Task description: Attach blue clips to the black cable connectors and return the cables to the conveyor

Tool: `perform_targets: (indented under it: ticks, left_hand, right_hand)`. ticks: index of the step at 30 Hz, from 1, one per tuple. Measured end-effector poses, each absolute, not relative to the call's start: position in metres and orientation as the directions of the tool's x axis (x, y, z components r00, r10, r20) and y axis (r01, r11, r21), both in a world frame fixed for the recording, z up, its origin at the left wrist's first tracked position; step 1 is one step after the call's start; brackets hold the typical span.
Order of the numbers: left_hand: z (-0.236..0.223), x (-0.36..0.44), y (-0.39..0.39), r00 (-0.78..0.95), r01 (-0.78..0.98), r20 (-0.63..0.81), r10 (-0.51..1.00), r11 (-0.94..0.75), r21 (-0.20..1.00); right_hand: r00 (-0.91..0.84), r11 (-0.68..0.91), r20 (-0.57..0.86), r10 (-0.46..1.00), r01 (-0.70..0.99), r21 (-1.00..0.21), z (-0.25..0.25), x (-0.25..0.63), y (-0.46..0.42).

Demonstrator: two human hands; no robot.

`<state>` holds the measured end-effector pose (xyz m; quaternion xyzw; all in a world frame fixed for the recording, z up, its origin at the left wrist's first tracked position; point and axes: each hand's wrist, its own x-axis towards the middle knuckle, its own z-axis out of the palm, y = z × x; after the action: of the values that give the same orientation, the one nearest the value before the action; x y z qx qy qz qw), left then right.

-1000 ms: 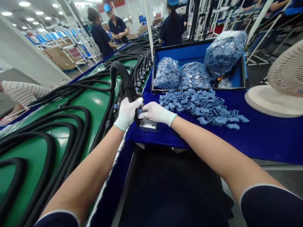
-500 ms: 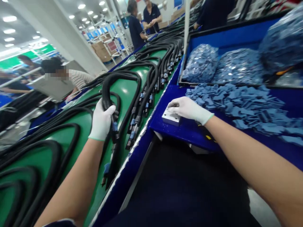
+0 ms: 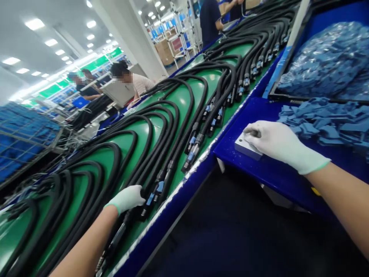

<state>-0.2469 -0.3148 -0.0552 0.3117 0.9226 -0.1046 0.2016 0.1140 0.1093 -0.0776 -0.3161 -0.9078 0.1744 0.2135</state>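
going by how things lie, we judge the work well under way but not finished. near our left hand (image 3: 127, 200), a black hose end (image 3: 143, 214) lies on the green surface (image 3: 180, 98) with a blue clip (image 3: 150, 199) on it, so we take that end as fitted. just beside it lies another end with a second blue clip (image 3: 160, 186), and farther up the row more ends show blue. many hose ends are hidden or too small for us to count. a heap of loose blue pieces (image 3: 325, 123) on the blue tabletop (image 3: 276, 179), with a plastic bag (image 3: 331, 57) of them behind, suggests plenty is left.

our hands are well apart. the left hand is half curled at the hose just above the first clip; its fingers are mostly hidden, so we cannot tell whether it grips. the right hand (image 3: 276, 142) has its fingers bent inward over the metal block (image 3: 242, 148), covering part of its top. we cannot tell whether a small piece sits between those fingertips.
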Motion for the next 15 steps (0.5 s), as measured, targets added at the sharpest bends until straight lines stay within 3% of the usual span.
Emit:
perform_targets:
  ticks: [5,8,12,15]
  left_hand:
    - [-0.052,-0.241,-0.314,-0.790,0.488,-0.305,0.532,0.846,0.214]
    - [-0.034,-0.243,-0.308,-0.790,0.405,-0.298,0.536,0.821,0.403]
    - [0.012,-0.252,-0.299,-0.741,0.287,-0.259,0.620,0.641,0.712]
    - [0.039,-0.244,-0.275,-0.694,0.196,-0.188,0.695,0.434,0.879]
  right_hand:
    - [-0.701,0.745,0.293,0.650,0.512,-0.428,-0.090,0.113,0.109]
    - [-0.694,0.736,0.297,0.656,0.500,-0.457,-0.092,0.115,0.111]
    - [-0.726,0.723,0.271,0.632,0.425,-0.545,-0.076,0.116,0.100]
    - [-0.764,0.732,0.343,0.546,0.236,-0.639,-0.058,0.110,0.064]
